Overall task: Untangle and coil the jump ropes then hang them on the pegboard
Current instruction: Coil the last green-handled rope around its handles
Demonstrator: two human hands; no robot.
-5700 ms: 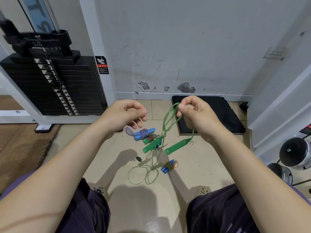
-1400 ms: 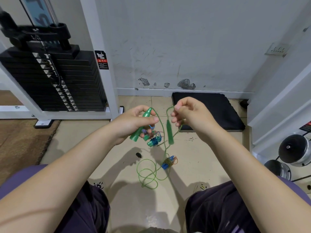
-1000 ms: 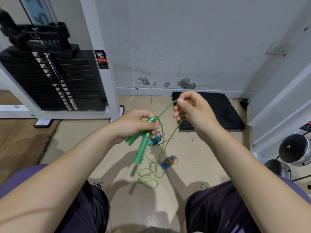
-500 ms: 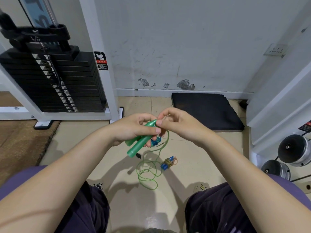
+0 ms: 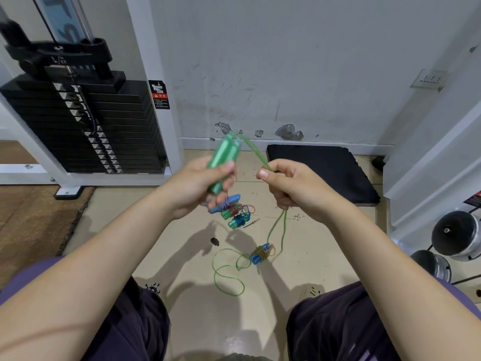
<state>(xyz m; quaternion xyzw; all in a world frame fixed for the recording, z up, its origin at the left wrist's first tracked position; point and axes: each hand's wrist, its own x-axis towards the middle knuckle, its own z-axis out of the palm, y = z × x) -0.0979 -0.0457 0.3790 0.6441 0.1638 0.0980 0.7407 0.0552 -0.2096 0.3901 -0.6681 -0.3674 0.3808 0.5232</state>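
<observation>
Both hands have drawn apart since the last frame, when they met at the handle tips. Now the left hand (image 5: 200,187) grips the two green handles (image 5: 224,158) side by side, tips pointing up toward the wall. Well apart, the right hand (image 5: 291,185) is closed round the green cord (image 5: 277,230), which runs from the handle tips through the fist and down to loose loops on the beige tiled floor (image 5: 182,256). Other wound ropes (image 5: 234,212) lie there too. Beyond stand a weight stack (image 5: 86,126), a scuffed grey wall (image 5: 286,74) and a black mat (image 5: 325,170).
</observation>
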